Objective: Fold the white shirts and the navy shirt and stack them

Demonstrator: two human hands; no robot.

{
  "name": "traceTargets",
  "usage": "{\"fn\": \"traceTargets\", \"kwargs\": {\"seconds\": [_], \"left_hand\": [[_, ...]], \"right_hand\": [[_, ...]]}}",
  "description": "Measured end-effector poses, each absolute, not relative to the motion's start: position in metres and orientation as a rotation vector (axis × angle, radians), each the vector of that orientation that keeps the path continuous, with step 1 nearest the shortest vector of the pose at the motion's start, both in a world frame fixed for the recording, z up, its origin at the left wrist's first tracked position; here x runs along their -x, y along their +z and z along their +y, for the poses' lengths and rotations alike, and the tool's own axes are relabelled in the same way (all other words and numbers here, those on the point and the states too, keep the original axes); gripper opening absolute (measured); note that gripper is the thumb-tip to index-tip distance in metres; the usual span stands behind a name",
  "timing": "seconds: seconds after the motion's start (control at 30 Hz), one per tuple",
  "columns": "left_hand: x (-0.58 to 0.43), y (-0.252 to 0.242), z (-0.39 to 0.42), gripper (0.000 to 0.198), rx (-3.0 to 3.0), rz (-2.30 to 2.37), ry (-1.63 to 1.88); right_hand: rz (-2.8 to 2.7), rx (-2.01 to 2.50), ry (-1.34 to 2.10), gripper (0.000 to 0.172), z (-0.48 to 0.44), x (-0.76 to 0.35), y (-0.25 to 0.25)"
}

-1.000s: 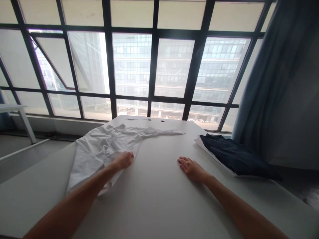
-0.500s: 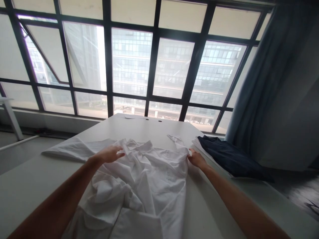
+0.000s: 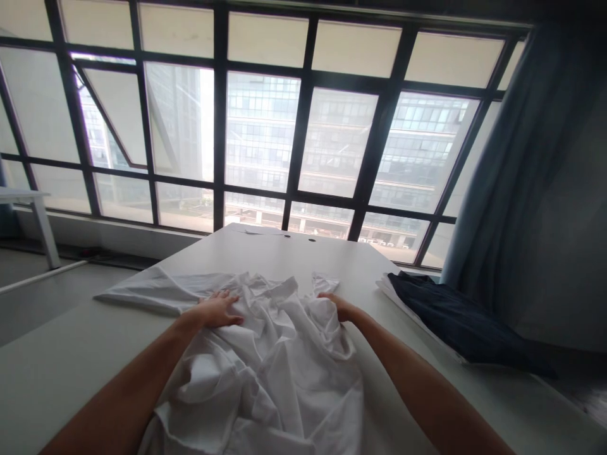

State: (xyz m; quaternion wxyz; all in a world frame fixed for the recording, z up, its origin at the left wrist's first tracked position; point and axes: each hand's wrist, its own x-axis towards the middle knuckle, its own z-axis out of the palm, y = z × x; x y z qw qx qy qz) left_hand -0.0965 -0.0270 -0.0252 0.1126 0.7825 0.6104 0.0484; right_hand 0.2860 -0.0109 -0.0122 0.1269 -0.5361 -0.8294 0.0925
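A rumpled white shirt (image 3: 265, 360) lies spread over the table, with one sleeve stretched out to the left. My left hand (image 3: 217, 310) rests flat on the shirt near the base of that sleeve, its fingers apart. On the opposite side, my right hand (image 3: 337, 307) is closed on the shirt's right edge, where the cloth bunches into folds. Some of the right fingers are hidden by the fabric. A small end of white cloth pokes out beyond the right hand.
The white table (image 3: 284, 256) reaches toward the large window. At its right edge lies a dark navy folded garment (image 3: 455, 316) over something white. A blue-grey curtain (image 3: 502, 189) hangs behind it. Another white table (image 3: 42, 221) stands at far left.
My right hand has moved inward to the left, drawing the shirt's right edge into folds. My left hand has settled onto the cloth. The view has shifted slightly.
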Motion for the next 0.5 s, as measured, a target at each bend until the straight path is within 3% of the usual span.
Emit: {"fn": "traceTargets", "kwargs": {"seconds": [0.13,0.27,0.4,0.5], "left_hand": [[0.091,-0.023,-0.033,0.081,-2.319,1.776,0.093],[0.072,-0.021,-0.04,0.085,-2.311,1.777,-0.039],[0.047,-0.025,-0.042,0.078,-2.386,1.614,0.027],[0.031,-0.03,-0.042,0.078,-2.455,1.631,0.05]], "right_hand": [[-2.395,1.684,-0.009,0.007,-0.024,-0.316,0.039],[-1.889,1.944,-0.584,0.034,-0.044,-0.413,0.109],[-1.034,2.306,-0.532,0.058,-0.073,-0.503,0.126],[-0.934,2.557,-0.434,0.07,-0.086,-0.511,0.106]]}}
